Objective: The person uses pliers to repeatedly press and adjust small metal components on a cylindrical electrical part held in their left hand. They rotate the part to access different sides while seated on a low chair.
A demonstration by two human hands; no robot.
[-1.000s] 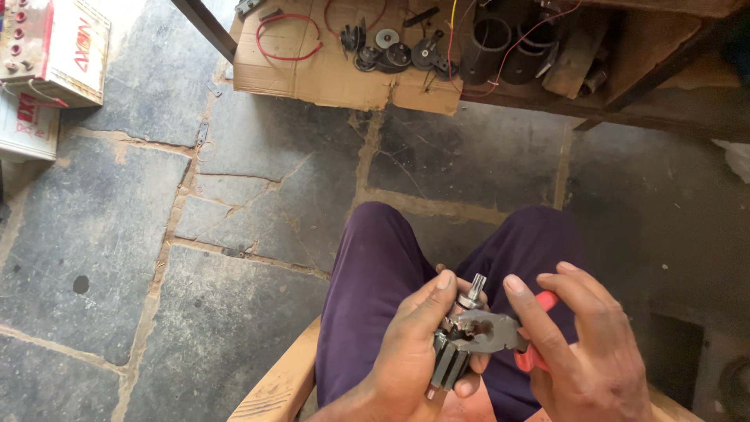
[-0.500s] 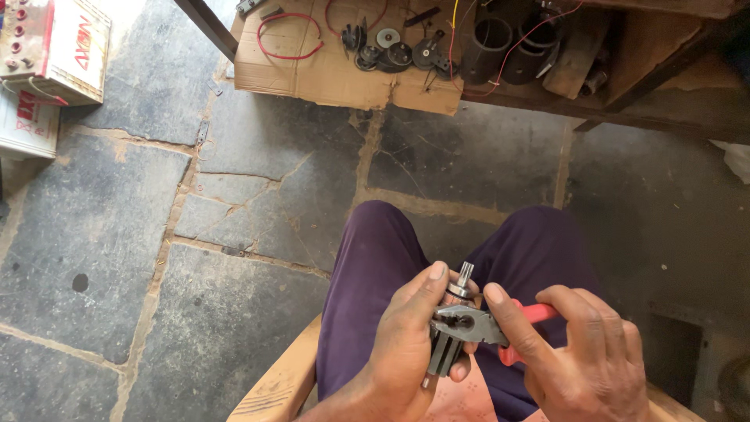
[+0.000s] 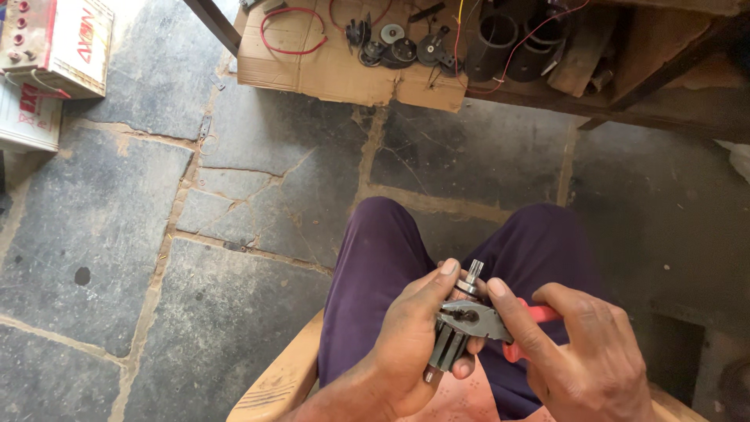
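Red-handled pliers point(image 3: 478, 320) in my right hand point(image 3: 582, 363), fist closed round the handles, bite the rotor point(image 3: 455, 328) that my left hand point(image 3: 410, 344) pinches over my lap, near the pliers' head, shaft fitting not yet off

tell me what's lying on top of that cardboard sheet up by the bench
On the cardboard sheet lie a looped red wire and several dark round metal parts. Its far edge runs out of the picture, so anything lying there cannot be seen.
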